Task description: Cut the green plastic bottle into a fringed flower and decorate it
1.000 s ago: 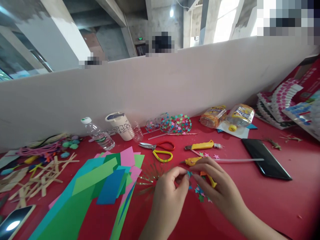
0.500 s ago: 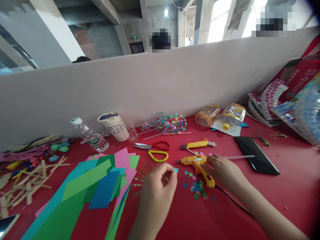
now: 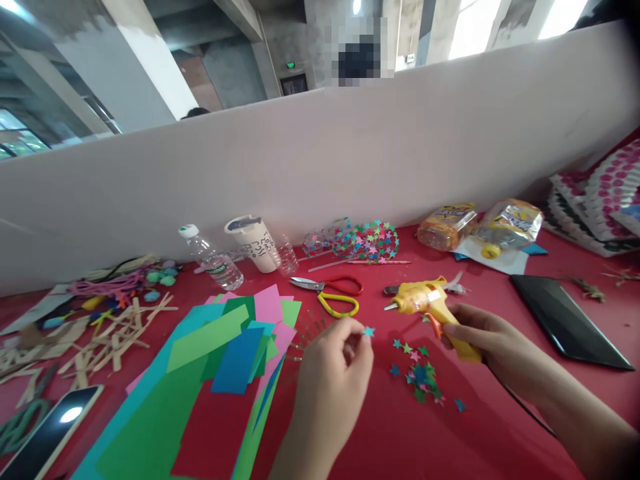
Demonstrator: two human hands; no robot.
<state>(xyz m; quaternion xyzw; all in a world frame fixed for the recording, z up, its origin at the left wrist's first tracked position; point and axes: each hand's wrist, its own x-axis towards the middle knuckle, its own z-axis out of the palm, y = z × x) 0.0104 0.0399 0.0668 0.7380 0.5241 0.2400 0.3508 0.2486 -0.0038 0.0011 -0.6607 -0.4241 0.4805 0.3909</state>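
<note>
My left hand (image 3: 333, 373) pinches a small teal paper star (image 3: 369, 331) between thumb and fingertips, just above the red table. My right hand (image 3: 487, 337) is wrapped round the handle of a yellow glue gun (image 3: 425, 300), lifted off the table with its nozzle pointing left toward the star. A heap of small coloured paper stars (image 3: 420, 377) lies on the table between my hands. Behind them lie red and yellow scissors (image 3: 333, 293) and a plastic bottle covered with stars (image 3: 367, 241).
Coloured paper sheets (image 3: 220, 360) spread at the left, with wooden sticks (image 3: 107, 337) and a lit phone (image 3: 50, 433) beyond. A water bottle (image 3: 213, 265) and a cup (image 3: 253, 243) stand by the white partition. A black tablet (image 3: 570, 320) and snack packs (image 3: 480, 227) lie right.
My right hand has taken the glue gun off the table and raised it, nozzle turned left. My left hand still pinches the teal star. The view has shifted slightly.
</note>
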